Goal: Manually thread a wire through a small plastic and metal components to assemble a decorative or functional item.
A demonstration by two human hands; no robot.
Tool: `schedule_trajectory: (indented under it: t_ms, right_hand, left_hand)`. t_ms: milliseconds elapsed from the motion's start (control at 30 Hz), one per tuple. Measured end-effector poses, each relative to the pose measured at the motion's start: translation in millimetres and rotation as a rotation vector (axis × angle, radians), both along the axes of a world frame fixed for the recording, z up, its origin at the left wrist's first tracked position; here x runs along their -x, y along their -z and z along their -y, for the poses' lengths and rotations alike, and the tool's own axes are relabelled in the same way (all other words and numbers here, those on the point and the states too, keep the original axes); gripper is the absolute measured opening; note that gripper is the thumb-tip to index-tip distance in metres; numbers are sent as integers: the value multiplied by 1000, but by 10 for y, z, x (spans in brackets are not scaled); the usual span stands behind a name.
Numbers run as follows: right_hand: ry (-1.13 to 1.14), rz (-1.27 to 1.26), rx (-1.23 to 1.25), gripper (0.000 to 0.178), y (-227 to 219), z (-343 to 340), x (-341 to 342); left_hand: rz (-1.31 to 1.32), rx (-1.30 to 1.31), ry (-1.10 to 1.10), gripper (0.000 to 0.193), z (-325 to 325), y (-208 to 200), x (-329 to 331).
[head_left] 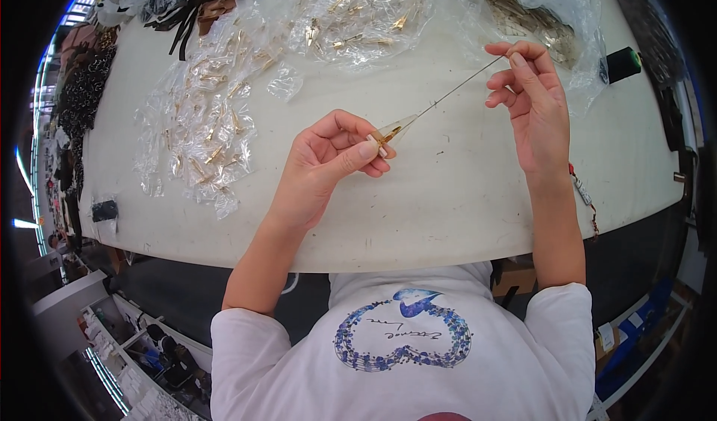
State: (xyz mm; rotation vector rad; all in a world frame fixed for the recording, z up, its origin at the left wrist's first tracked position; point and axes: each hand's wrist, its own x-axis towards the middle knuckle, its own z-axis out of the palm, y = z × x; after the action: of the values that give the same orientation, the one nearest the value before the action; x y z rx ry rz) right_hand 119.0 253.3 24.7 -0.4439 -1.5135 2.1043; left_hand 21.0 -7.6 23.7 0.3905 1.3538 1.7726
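My left hand point(317, 163) pinches a small gold-coloured metal fitting point(389, 134) between thumb and fingers, above the middle of the table. Around the fitting is a pale, see-through triangular piece whose point faces right and away from me. From that point a thin dark cord point(461, 83) runs taut, up to the right. Its far end is pinched between thumb and forefinger of my right hand point(539, 96), raised higher on the right with the other fingers loosely curled. Exactly how cord and fitting join is too small to tell.
Clear plastic bags point(213, 133) with several gold fittings cover the white table point(358, 227) at left and far side. Dark straps point(196, 10) lie far left, and a bag of flat brownish pieces point(523, 17) far right. A dark thread spool point(623, 64) sits near the right edge.
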Motion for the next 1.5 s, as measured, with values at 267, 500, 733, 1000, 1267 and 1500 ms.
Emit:
schedule_trajectory:
  t_ms: [267,500,733,1000,1267,1500]
  right_hand:
    - [-283,-210,728,13,-130,-69,-101]
    - [-132,21,-165,10,-106,261,-101]
    - [-304,77,-473,10,48,556,-66]
    - [-365,75,-447,11,53,621,-84]
    - [-382,80,-453,11,56,597,-86]
    - [-385,73,-454,12,65,587,-87]
  left_hand:
    - [-222,53,-66,13,-34,43,-48]
    - [-285,40,-48,14,-32,59,-75]
    - [-199,13,-30,13,-16,6,-76]
    - [-167,1,-23,14,-12,-25,-69]
    - [-171,5,-15,13,-7,-26,-62]
    - [-147,-15,43,15,20,3,-18]
